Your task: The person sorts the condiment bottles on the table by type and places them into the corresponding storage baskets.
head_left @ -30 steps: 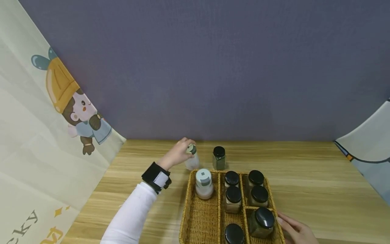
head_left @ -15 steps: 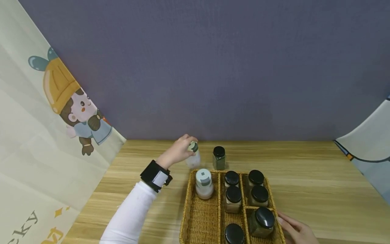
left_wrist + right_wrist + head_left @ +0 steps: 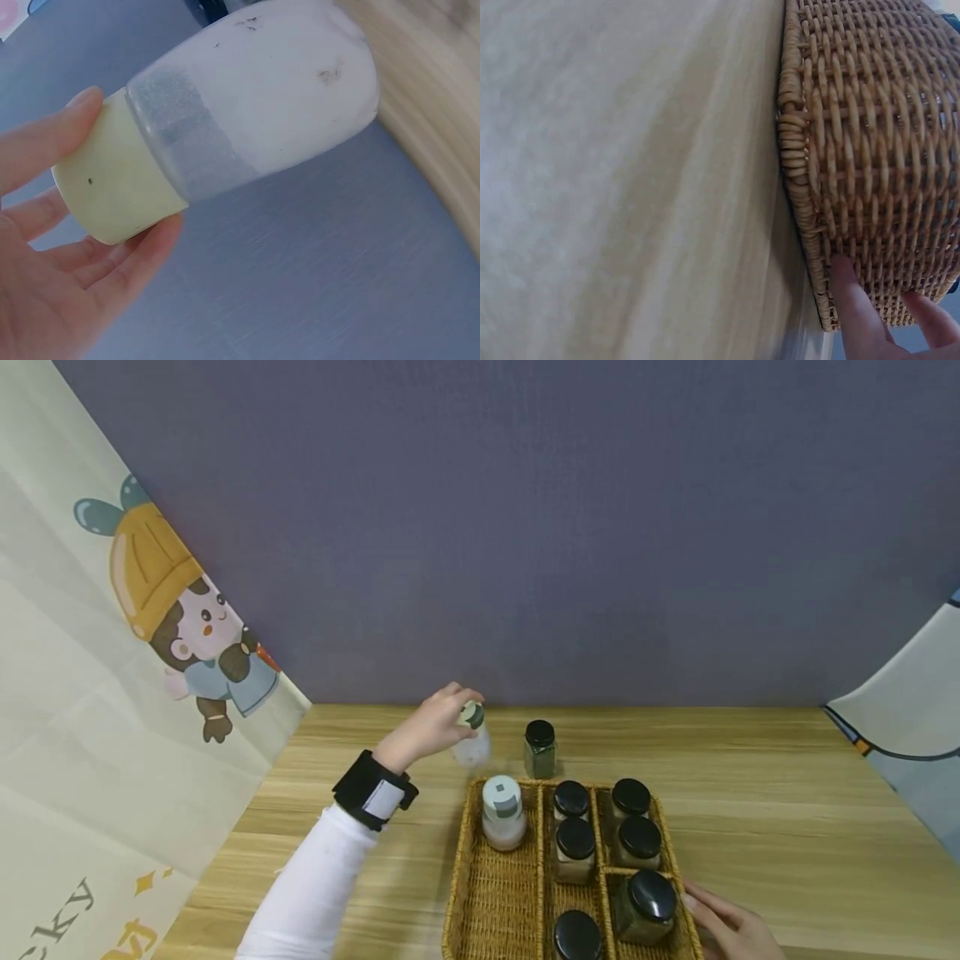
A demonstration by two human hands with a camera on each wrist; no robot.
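Observation:
My left hand grips a seasoning bottle by its lid, just behind the wicker basket. The left wrist view shows thumb and fingers round the pale yellow-green lid; white powder fills much of the clear body. In the head view the bottle's base looks slightly above the table. My right hand is at the basket's right side. Its extended fingers touch the woven wall in the right wrist view. A similar bottle with a whitish lid stands in the basket's left compartment, at the back.
A black-lidded jar of green contents stands on the wooden table, behind the basket. Several black-lidded jars fill the basket's middle and right compartments. A blue-grey panel rises at the table's back edge.
My left hand has raised the seasoning bottle slightly, after a small shift right and back left. The right hand and the basket have stayed in place.

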